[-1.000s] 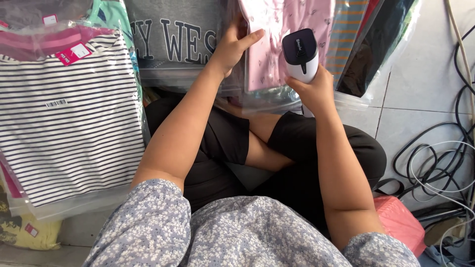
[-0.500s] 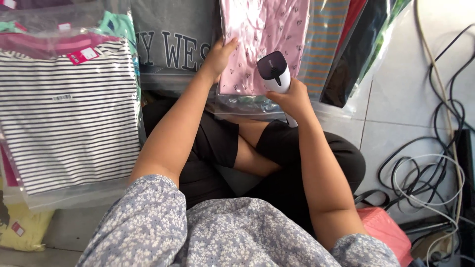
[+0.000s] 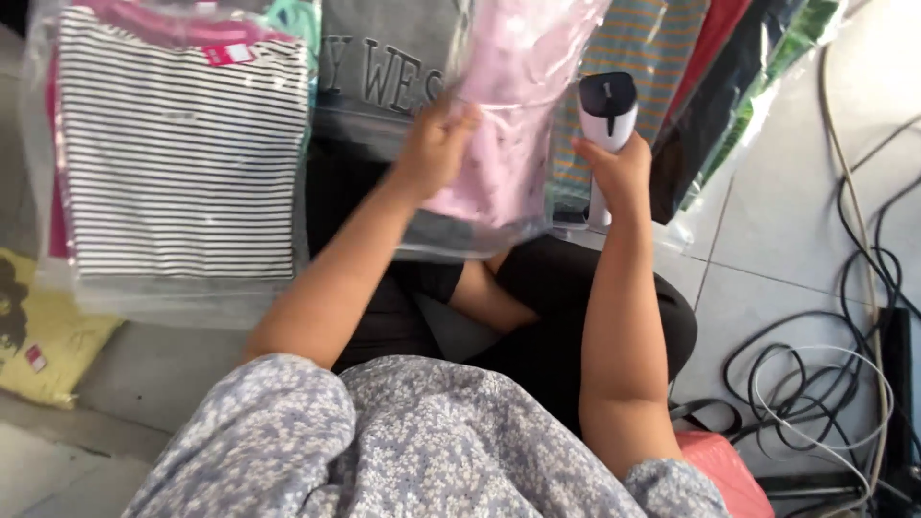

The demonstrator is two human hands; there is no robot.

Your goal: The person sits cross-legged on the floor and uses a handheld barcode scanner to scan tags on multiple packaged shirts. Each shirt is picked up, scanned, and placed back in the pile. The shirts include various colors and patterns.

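Left hand (image 3: 434, 144) grip clamped on the clear-plastic-bagged pink garment (image 3: 508, 125), fingers over its left edge, bag lifted and tilted over the lap; forearm reaches forward, elbow bent. Right hand (image 3: 622, 173) grip wrapped tight round the handle of the white-and-black handheld scanner (image 3: 606, 120), head up, just right of the pink bag; forearm near upright. Behind: bagged grey lettered sweatshirt (image 3: 384, 67). Left: bagged black-and-white striped shirt (image 3: 177, 153), on the floor. Right: dark bagged clothes (image 3: 729, 105), black cables (image 3: 844, 336) on the tiled floor (image 3: 787, 221).
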